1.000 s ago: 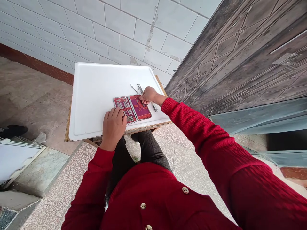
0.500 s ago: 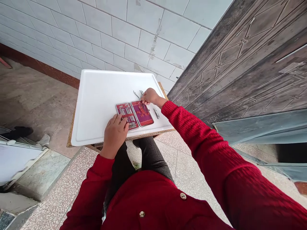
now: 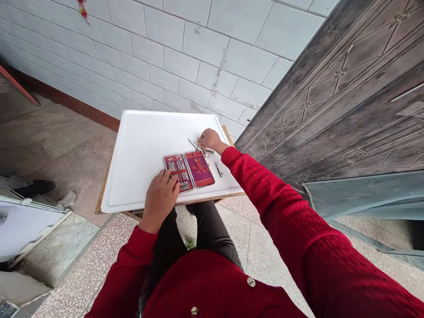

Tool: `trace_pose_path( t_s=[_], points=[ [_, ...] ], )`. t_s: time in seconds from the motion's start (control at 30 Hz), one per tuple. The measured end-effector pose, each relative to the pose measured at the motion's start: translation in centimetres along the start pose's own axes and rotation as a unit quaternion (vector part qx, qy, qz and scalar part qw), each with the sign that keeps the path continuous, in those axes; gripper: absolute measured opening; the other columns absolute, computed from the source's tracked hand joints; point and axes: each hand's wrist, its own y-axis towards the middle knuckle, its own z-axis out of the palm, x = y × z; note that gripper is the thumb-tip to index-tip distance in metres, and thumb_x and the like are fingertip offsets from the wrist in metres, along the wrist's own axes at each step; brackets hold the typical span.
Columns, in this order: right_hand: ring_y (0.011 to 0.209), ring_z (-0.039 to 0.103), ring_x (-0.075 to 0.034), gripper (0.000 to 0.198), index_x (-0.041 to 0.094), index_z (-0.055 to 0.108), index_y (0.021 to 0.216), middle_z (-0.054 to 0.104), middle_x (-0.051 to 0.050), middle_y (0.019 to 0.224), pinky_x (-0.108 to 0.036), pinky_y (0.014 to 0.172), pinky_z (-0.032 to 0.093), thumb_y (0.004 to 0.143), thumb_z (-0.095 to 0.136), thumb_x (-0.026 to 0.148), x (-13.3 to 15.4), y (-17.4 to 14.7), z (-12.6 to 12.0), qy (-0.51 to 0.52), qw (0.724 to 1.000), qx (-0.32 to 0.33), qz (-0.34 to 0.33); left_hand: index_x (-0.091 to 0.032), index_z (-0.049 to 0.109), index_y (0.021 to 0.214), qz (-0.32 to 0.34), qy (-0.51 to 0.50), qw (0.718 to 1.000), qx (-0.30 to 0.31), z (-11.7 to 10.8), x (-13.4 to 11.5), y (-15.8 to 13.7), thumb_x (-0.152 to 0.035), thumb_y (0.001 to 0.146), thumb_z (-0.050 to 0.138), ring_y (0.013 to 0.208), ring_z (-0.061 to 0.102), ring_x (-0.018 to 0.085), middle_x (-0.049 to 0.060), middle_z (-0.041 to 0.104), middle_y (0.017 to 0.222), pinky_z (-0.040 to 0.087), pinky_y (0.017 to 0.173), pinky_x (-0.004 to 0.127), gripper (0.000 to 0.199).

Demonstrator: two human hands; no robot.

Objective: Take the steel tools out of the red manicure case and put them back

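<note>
The left hand [image 3: 161,199] rests half-curled fingers on the open case [image 3: 207,181], grip unclear; the right hand [image 3: 209,138] bunches its fingers over loose tools [image 3: 210,152], any hold hidden. Metal implements [image 3: 181,165] line the case's left half, red straps [image 3: 199,166] its right; a white tray [image 3: 149,137] lies beneath.

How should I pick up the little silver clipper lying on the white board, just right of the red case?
Probably pinch the clipper across its middle, by its two long sides, coming down from above on the near side. It lies long and narrow, with a gap between it and the open case, and the right sleeve passes close on its right.
</note>
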Motion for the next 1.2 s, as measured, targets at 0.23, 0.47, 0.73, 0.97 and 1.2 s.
trace_pose_path(
  t_s=[0.23,0.47,0.73,0.97,1.2],
  points=[
    [0.068,0.073,-0.015,0.023,0.014,0.070,0.067,0.077,-0.005,0.072,-0.019,0.069,0.055,0.089,0.068,0.016,-0.3,-5.3,0.4,-0.069,0.993,0.075,-0.057,-0.015,0.071,0.120,-0.004,-0.003,1.000,0.007,0.1,-0.1,0.0,-0.028,0.103,0.045,0.135,0.058,0.037,0.019,0.066,0.139,0.050,0.112,0.055,0.033],
    [0.063,0.072,-0.015,0.037,0.017,0.059,0.054,0.070,-0.005,0.059,-0.022,0.071,0.059,0.088,0.067,0.007,0.4,-5.7,1.9,-0.097,0.991,0.094,-0.020,-0.016,0.071,0.120,0.000,0.006,1.000,0.010,0.0,-0.1,0.0,-0.028,0.103,0.046,0.134,0.060,0.035,0.017,0.067,0.139,0.052,0.111,0.053,0.032],
    [0.048,0.064,-0.013,0.035,0.015,0.059,0.056,0.061,-0.001,0.048,-0.021,0.054,0.055,0.086,0.072,0.004,0.8,-5.8,1.4,0.034,0.990,0.125,0.051,-0.015,0.072,0.119,-0.005,-0.010,1.000,0.005,0.2,0.1,-0.1,-0.027,0.103,0.047,0.134,0.059,0.036,0.018,0.067,0.139,0.051,0.111,0.054,0.032],
    [0.042,0.057,-0.009,0.034,0.015,0.058,0.058,0.063,0.000,0.050,-0.019,0.047,0.049,0.088,0.068,0.004,0.3,-5.3,1.9,0.088,0.990,0.105,0.042,-0.014,0.072,0.116,0.004,0.004,1.000,-0.010,0.6,0.3,-0.3,-0.027,0.104,0.046,0.132,0.061,0.036,0.019,0.068,0.136,0.053,0.109,0.054,0.032],
    [0.049,0.057,-0.013,0.033,0.016,0.058,0.055,0.060,-0.003,0.050,-0.026,0.060,0.053,0.085,0.064,0.006,-0.3,-2.6,-0.2,0.070,0.997,-0.016,0.008,-0.015,0.073,0.116,0.012,0.010,1.000,-0.010,0.5,0.3,-0.2,-0.026,0.103,0.049,0.131,0.062,0.036,0.018,0.069,0.135,0.054,0.109,0.054,0.030]
  ],
)
